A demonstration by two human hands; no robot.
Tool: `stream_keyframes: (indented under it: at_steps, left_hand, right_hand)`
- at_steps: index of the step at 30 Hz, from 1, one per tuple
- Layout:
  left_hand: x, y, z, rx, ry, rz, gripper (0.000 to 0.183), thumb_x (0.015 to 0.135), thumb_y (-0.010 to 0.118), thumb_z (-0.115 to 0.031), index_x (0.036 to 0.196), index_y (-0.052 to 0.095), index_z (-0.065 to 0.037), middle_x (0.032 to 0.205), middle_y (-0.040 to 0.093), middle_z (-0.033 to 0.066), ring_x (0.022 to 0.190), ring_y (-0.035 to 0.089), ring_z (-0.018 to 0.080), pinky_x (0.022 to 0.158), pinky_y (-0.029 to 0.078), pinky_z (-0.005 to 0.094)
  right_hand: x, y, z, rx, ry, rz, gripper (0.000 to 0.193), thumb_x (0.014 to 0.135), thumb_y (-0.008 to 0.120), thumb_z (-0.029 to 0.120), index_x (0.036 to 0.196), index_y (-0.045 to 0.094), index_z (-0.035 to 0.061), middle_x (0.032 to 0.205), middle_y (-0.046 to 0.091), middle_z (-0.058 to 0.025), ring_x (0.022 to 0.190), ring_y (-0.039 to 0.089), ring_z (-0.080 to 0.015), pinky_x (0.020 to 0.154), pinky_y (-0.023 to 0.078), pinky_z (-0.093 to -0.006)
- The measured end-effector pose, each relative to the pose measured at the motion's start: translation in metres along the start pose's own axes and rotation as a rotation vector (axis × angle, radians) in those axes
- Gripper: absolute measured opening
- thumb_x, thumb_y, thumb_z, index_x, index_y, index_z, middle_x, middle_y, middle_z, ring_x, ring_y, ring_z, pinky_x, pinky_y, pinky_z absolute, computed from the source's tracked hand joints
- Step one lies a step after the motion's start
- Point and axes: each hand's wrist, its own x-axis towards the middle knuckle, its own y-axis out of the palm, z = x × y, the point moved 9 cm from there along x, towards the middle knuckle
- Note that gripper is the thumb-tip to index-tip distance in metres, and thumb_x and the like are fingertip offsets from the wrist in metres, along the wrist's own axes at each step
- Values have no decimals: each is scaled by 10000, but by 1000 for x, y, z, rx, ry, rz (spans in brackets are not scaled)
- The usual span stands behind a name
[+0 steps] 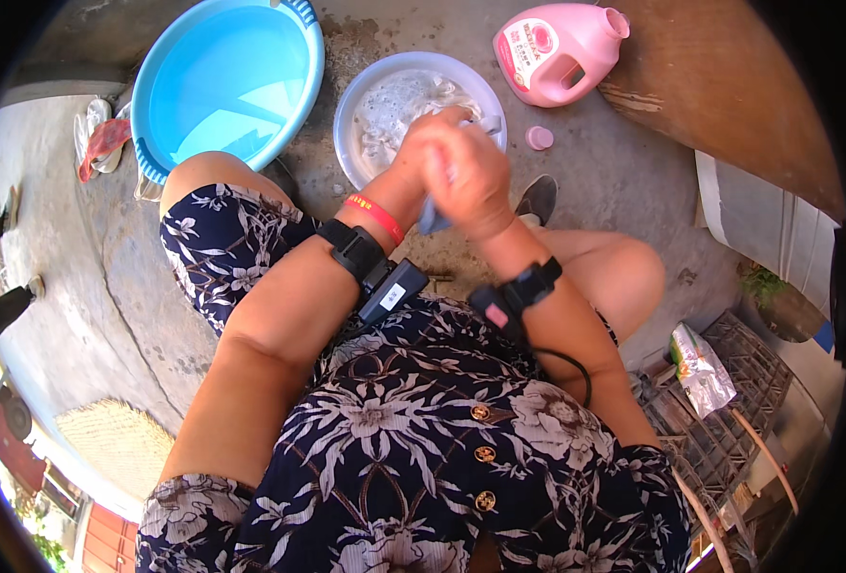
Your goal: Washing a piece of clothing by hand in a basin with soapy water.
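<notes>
At the upper left of the frame, the bright-blue plastic tub [315, 67] held clear water, well apart from your hands. Right of it, at the upper middle, the pale wash basin [344, 119] held sudsy, crumpled laundry [385, 107]. Over that basin's near edge, your left hand [425, 148] and right hand [475, 180] were clasped together, clamped on a grey-blue cloth [432, 220], whose end showed just below your wrists, near the frame's middle; blur hid exactly how your fingers lay. The cloth looked limp and soft, likely wet, so you could judge it heavier than when dry, slick with suds, and hardly fragile. A bunched fold, squeezed in the full palm, seemed a surer hold than a pinched hem, which could slide. Farther right, a pink screw cap [539, 137] lay near the pink detergent jug [549, 48], whose moulded handle offered its natural grip.
</notes>
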Motion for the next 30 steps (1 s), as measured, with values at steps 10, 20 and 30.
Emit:
stream_keyframes:
  at_steps: [10, 20, 30]
  left_hand:
    - [-4, 3, -17, -52, 72, 41, 177, 864, 511, -164, 972, 570, -37, 883, 615, 84, 781, 602, 175, 631, 487, 286]
    - [-18, 34, 10, -933, -632, -74, 126, 843, 510, -77, 946, 579, -56, 893, 598, 90, 797, 575, 149, 675, 488, 295]
    - [-18, 46, 15, -1050, -746, -88, 154, 829, 566, -170, 912, 601, -45, 818, 624, 65, 716, 613, 201, 604, 486, 310]
  right_hand:
    - [2, -3, 6, 5, -40, 1, 121, 797, 569, 65, 914, 597, 85, 819, 627, -114, 709, 598, -304, 670, 485, -364]
    - [2, -18, -61, 94, 295, -164, 124, 835, 554, 101, 954, 587, 95, 827, 634, -127, 757, 620, -293, 670, 494, -357]
    - [2, -27, -81, 27, 285, -220, 140, 818, 565, 71, 953, 595, 95, 798, 606, -124, 693, 585, -291, 621, 471, -367]
